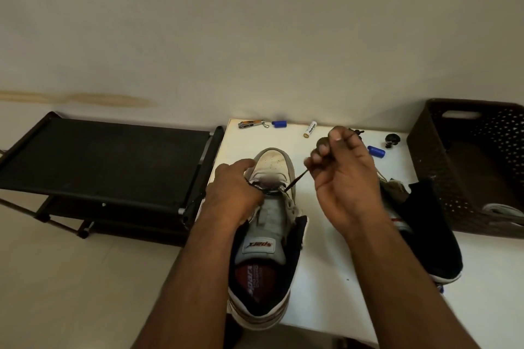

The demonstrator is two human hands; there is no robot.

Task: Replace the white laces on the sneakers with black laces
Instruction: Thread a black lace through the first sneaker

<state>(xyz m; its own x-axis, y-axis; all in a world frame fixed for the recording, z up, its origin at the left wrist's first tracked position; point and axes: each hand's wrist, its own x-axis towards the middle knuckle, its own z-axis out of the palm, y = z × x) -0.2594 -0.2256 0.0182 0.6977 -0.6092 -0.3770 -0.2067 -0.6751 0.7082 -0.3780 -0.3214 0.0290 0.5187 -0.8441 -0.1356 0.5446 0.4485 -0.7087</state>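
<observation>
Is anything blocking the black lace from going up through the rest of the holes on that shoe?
Nothing visible. The right hand pulls the black lace taut from the sneaker; the left hand holds the shoe's left side and covers some of the holes there.

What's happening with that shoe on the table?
A person is threading a black lace into a white sneaker on the table. The left hand grips the shoe near its lowest eyelets while the right hand pulls the lace up and away. Only the bottom eyelets look laced. A second sneaker lies to the right.
</observation>
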